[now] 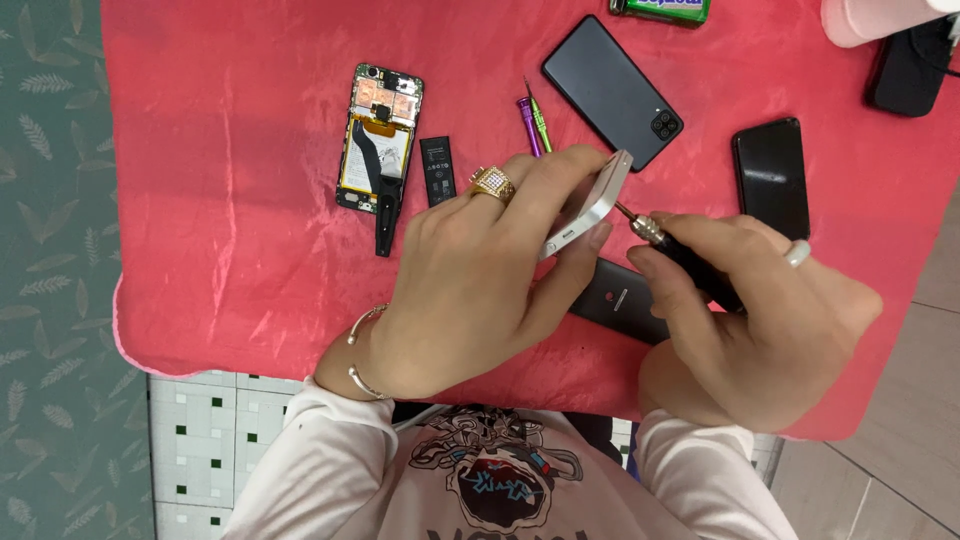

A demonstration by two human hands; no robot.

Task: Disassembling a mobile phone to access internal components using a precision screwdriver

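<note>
My left hand point(470, 270), with a gold ring and a bracelet, grips a white phone point(590, 205) tilted on its edge above the red cloth point(230, 230). My right hand point(750, 320), wearing a white ring, holds a black-handled screwdriver point(680, 252) whose metal tip touches the bottom end of the white phone. Under both hands lies a black phone back point(615, 300), partly hidden.
An opened phone point(378, 135) with exposed insides and a black tool lies at upper left, a small black battery point(437, 170) beside it. Purple and green screwdrivers point(532, 120), a dark phone point(612, 90), another black phone point(770, 175) and a green pack point(662, 10) lie farther back.
</note>
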